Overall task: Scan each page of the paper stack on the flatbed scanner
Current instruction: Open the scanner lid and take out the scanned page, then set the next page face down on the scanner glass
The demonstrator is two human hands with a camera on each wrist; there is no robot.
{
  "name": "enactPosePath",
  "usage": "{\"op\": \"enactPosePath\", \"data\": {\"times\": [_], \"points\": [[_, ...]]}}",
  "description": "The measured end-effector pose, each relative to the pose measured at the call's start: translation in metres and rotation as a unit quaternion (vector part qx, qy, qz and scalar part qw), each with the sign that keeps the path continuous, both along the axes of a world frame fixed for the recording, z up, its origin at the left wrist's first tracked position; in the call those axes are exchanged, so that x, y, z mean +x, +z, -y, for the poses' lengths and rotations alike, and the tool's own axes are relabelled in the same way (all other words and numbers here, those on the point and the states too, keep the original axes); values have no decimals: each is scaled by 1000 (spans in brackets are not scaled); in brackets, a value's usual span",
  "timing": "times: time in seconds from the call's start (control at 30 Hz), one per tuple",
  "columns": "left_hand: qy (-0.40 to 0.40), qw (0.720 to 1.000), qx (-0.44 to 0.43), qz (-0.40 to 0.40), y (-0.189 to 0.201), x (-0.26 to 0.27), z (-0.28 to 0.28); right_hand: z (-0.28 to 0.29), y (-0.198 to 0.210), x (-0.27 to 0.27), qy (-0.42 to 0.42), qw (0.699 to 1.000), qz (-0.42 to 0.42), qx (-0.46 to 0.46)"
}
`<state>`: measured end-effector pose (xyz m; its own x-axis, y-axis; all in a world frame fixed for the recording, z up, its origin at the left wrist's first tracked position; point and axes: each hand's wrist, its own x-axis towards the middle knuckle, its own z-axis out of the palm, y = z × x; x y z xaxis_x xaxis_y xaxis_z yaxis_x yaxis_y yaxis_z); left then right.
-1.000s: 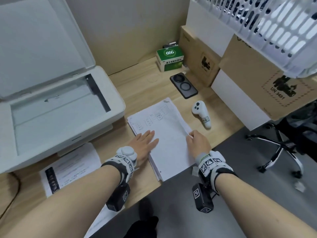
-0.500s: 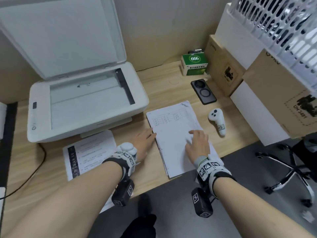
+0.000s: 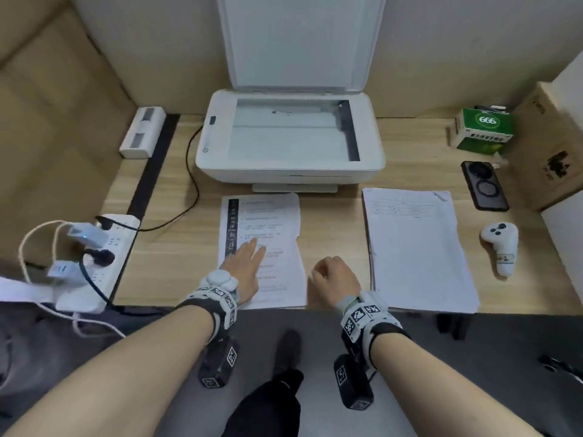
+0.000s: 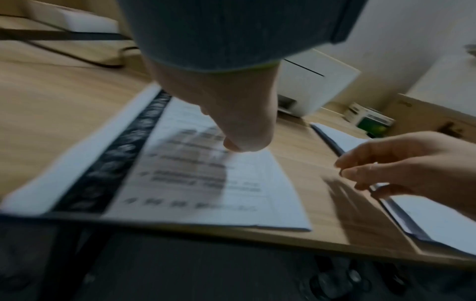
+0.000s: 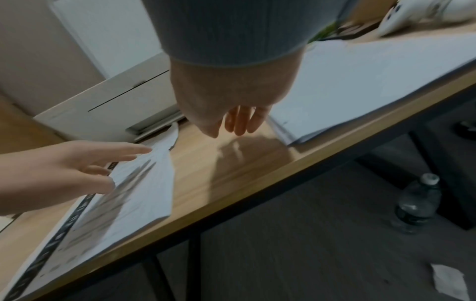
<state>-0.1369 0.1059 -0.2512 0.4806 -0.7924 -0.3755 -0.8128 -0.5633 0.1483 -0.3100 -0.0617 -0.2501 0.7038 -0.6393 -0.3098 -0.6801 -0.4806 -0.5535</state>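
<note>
Left hand spread flat on printed sheet; right hand loosely curled, holding nothing. Scanner ahead, lid up, glass bare. Step, likely: loading a page. Next: lift sheet, lay on glass.

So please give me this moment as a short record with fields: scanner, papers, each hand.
scanner: lid up, glass bare
paper stack: on desk, right of scanner, untouched
printed sheet: on desk, in front of scanner
left hand: fingers straight, on the printed sheet
right hand: loosely curled, holds nothing, over the desk between the papers
</note>
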Motion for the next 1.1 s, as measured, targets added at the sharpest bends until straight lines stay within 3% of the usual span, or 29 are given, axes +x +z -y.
{"op": "enactPosePath", "data": {"times": [0.27,0.5,0.73,0.93,1.1], "points": [[16,998,-25,-61,-12,-5,-27,-19,-3,20,-11,999,-35,18],[35,994,-35,-93,-6,-9,-25,-13,6,11,-50,997,5,64],[7,993,-99,-66,38,-15,-8,5,42,-3,55,995,-82,-15],[-67,975,-211,-20,98,17,42,55,109,34,56,990,-32,-122],[-97,968,-230,13,144,72,86,111,158,98,45,983,33,-174]]}}
